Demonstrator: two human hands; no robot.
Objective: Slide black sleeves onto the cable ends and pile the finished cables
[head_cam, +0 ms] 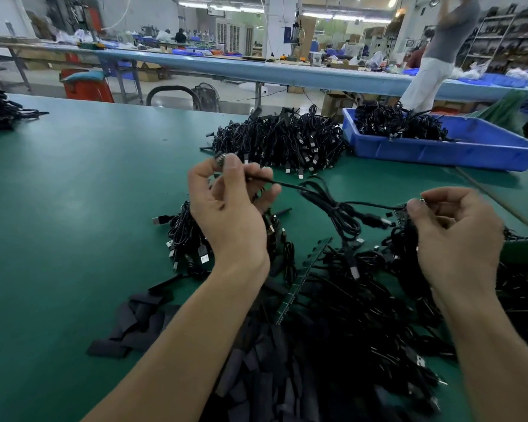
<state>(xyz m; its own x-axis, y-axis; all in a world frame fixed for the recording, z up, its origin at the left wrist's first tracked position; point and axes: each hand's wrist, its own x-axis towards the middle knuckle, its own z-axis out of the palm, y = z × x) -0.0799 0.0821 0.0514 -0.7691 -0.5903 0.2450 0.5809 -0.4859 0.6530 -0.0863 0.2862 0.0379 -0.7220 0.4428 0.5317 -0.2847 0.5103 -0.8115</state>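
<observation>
Head view: left hand (229,208) pinches one end of a black cable (287,184), right hand (451,233) pinches the other end, the cable slung between them above the green table (73,208) — black sleeves (141,318) beside the left forearm, cable pile (281,141) beyond.

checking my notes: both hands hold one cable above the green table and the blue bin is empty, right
Not empty: the head view shows the blue bin holding a heap of black cables. The left hand and right hand do hold one cable above the green table.
</observation>
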